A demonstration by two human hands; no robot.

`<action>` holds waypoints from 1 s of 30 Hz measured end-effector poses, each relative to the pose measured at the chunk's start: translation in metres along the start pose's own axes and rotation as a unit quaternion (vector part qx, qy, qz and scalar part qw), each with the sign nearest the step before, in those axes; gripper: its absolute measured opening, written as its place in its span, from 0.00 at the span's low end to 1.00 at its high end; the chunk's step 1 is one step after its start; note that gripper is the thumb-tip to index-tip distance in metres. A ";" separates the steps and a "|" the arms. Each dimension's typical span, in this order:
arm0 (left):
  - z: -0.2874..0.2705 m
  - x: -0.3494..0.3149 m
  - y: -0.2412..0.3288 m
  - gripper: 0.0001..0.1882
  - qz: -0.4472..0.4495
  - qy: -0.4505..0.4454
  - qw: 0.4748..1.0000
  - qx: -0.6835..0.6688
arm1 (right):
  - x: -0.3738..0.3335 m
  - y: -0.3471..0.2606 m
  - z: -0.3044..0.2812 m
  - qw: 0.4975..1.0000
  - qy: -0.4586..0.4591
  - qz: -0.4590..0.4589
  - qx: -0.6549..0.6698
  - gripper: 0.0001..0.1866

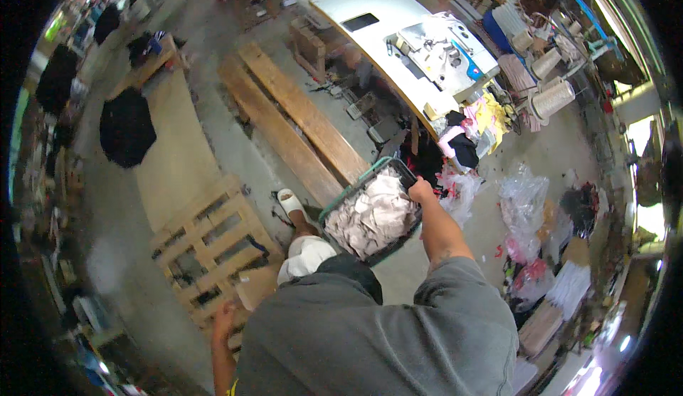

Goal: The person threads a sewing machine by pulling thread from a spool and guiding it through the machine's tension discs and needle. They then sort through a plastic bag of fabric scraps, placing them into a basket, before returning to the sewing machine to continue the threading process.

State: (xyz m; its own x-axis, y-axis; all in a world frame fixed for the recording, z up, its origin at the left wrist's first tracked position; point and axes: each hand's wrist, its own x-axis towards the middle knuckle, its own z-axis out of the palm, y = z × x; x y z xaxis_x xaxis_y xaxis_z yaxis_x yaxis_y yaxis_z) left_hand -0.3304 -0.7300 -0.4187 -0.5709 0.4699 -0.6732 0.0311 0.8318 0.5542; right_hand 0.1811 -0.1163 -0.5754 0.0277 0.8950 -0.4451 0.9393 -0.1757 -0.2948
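Note:
A dark plastic basket (354,188) with a green rim is filled with crumpled, pale pinkish-white cloth pieces (373,214). My right hand (422,192) is closed around the rim at the basket's far right corner, with that arm stretched forward. The basket is beside my legs, just past the end of a wooden bench. My left hand (224,318) hangs low at my left side, in front of a wooden pallet (210,236). Nothing shows in it, but its fingers are too small and unclear to read.
A long wooden bench (284,122) lies ahead. A white-topped sewing table (377,1) bears a machine and scraps of cloth at the upper right. Plastic bags (525,200) and thread cones (551,102) are on the right. A black bundle (128,127) sits by a flat board (178,147).

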 end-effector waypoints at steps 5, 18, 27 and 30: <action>-0.029 0.062 0.204 0.24 0.001 -0.199 0.977 0.081 | 0.046 -0.029 -0.004 0.990 -0.128 -0.040 0.034 0.23; -0.209 0.294 0.322 0.21 0.079 -0.076 0.910 0.400 | 0.057 -0.087 -0.017 0.980 -0.154 0.112 0.049 0.33; -0.260 0.525 0.436 0.14 0.118 -0.222 0.853 0.457 | -0.020 -0.242 -0.048 0.949 0.205 0.043 0.234 0.31; -0.252 0.630 0.531 0.12 0.171 -0.226 0.860 0.423 | -0.067 -0.294 -0.033 0.931 0.172 0.156 0.281 0.29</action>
State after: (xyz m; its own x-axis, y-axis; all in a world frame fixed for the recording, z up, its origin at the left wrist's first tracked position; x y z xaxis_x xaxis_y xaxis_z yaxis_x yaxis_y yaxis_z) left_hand -0.8810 -0.0668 -0.4253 -0.0371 0.6381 -0.7691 0.8295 0.4488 0.3324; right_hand -0.0854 -0.1109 -0.4316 0.4686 0.8258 -0.3138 0.5429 -0.5494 -0.6351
